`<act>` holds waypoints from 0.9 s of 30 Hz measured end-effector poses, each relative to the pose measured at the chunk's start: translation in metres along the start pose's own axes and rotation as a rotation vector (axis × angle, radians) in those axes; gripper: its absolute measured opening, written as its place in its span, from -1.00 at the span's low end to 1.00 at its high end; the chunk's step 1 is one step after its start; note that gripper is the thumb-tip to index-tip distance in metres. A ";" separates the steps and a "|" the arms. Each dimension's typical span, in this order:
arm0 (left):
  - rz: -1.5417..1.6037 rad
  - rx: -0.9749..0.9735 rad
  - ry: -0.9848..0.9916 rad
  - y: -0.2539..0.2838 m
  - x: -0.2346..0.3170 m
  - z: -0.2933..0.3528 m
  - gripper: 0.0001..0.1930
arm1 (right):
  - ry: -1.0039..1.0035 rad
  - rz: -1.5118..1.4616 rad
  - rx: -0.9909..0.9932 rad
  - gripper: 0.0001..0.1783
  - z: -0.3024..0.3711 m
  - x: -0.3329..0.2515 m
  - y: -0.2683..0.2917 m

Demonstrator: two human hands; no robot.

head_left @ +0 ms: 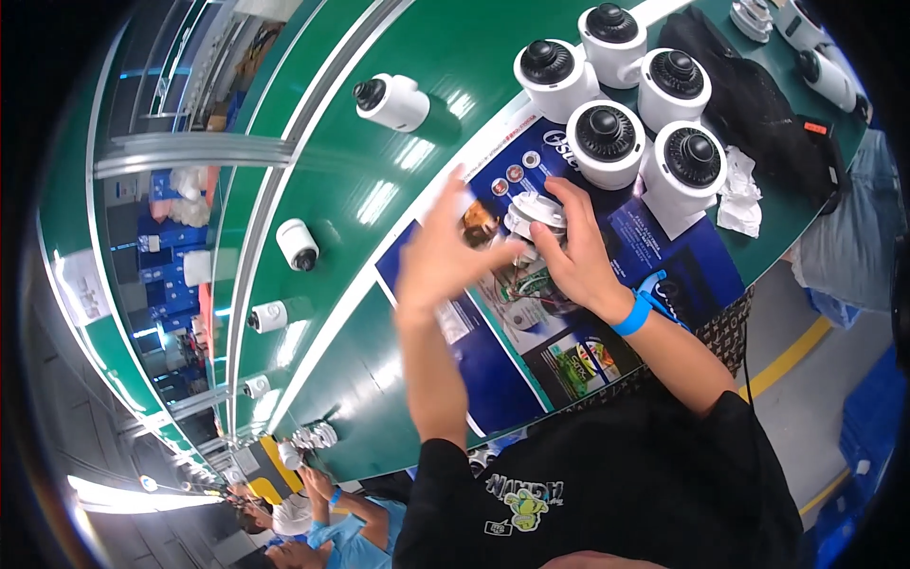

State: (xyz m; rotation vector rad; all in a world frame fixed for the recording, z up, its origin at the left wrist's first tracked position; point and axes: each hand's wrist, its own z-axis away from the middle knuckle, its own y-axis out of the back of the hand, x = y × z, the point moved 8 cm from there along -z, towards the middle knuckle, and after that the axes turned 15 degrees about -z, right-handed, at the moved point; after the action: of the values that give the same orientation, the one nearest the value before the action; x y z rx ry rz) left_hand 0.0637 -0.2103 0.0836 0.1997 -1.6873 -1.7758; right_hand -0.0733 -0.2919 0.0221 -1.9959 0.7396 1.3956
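Note:
My right hand (578, 251), with a blue wrist strap (633, 313), grips a white dome camera part (534, 211) over a blue printed mat (531, 332). A clear piece with wires shows under that part. My left hand (445, 251) is blurred, fingers spread, beside and touching the same part from the left. Several white dome cameras with black lenses (607, 133) stand just beyond my hands.
White cameras (391, 100) ride the green conveyor (332, 190) to the left. A black bag (758, 104) and crumpled white cloth (739, 190) lie at the right. Other people in blue sit further down the line (322, 517).

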 end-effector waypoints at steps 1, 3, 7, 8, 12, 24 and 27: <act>0.102 -0.031 0.106 0.020 -0.010 -0.020 -0.02 | -0.004 0.008 0.026 -0.45 0.000 0.003 0.006; 0.084 0.505 0.173 0.084 -0.059 -0.067 -0.12 | 0.034 0.042 0.017 -0.46 0.001 -0.002 0.002; -0.194 0.652 0.241 0.104 -0.138 -0.150 0.07 | 0.042 0.021 0.010 -0.47 -0.001 -0.014 -0.004; -0.186 0.592 0.219 0.093 -0.159 -0.161 0.07 | 0.045 0.018 0.001 -0.46 -0.002 -0.014 -0.005; -0.152 0.713 0.295 0.090 -0.175 -0.137 -0.25 | 0.043 0.055 0.028 -0.47 -0.005 -0.002 -0.004; 1.112 0.825 0.435 -0.025 -0.191 0.149 -0.25 | 0.186 0.185 0.019 -0.77 0.009 -0.053 0.019; 0.795 0.818 0.310 -0.048 -0.166 0.187 -0.23 | 0.305 0.258 -0.165 -0.78 0.041 -0.074 0.013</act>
State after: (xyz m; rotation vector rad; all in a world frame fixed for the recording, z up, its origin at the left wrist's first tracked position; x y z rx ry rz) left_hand 0.0732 0.0343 0.0128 0.1159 -1.8077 -0.4146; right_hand -0.1299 -0.2625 0.0790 -2.3421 1.0807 1.3431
